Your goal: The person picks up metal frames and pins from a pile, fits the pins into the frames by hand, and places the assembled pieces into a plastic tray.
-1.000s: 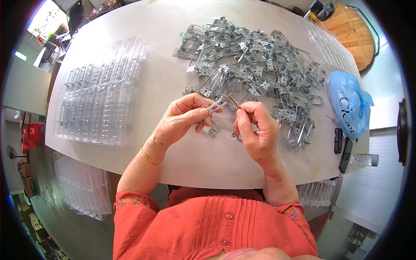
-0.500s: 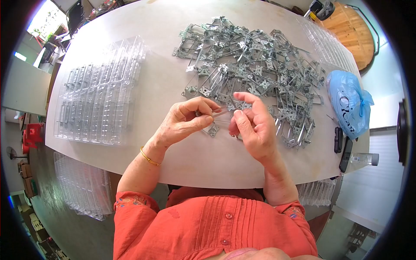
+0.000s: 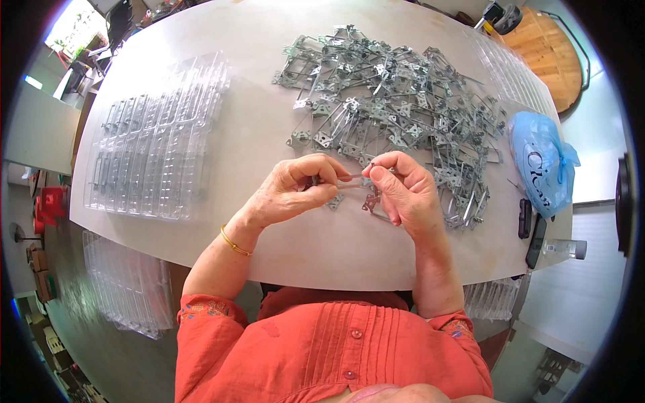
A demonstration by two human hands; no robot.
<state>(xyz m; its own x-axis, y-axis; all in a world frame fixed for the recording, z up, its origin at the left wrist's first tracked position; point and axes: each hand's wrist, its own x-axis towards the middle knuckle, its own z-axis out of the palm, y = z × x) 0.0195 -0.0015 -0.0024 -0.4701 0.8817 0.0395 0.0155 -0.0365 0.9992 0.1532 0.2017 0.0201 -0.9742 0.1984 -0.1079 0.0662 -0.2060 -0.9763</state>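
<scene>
Above the near part of the table [image 3: 322,258], my two hands meet over thin metal brackets. My left hand [image 3: 292,191] is closed, with thumb and index finger pinching a slim metal bracket [image 3: 351,185] that points to the right. My right hand [image 3: 408,191] has its thumb and index fingertip together at the right end of that piece. Under its fingers hangs another metal bracket [image 3: 371,201] with a holed end plate. Just beyond both hands spreads a tangled pile of metal brackets [image 3: 403,101], long rods with flat holed plates.
Clear plastic trays [image 3: 158,144] holding rows of metal parts lie at the left. More clear trays [image 3: 514,70] are at the far right. A blue plastic bag [image 3: 537,158], a black phone-like object [image 3: 536,240] and a clear bottle [image 3: 563,248] sit along the right edge.
My right hand's raised index finger has come down to the thumb, and that hand has shifted slightly right. The bracket under its fingers shows more now. My left hand stays nearly in place.
</scene>
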